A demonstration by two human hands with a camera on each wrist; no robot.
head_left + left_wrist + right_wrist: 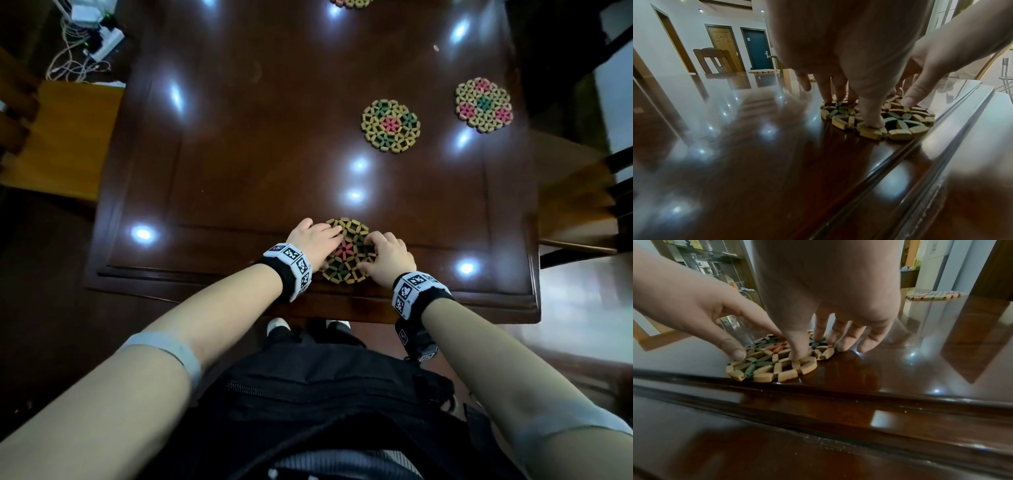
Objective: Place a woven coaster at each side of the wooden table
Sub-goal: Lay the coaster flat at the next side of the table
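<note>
Your near coaster [347, 251]: tan weave, green petals, red centre flower. Middle coaster [391, 126] alike. Right coaster [483, 105]: green centre, pink flowers. Table [274, 144]: glossy dark brown.

My left hand [313, 240] and right hand [387, 257] crowd the near edge | dark glossy wooden table [257, 144] lies bare to my left | two round woven bead coasters [391, 126] [483, 105] block my right.

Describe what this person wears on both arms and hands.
Both hands, the left hand and the right hand, are bare. Each wrist carries a black band faced with white blocks printed with black square codes. Grey short sleeves end near the elbows.
</note>
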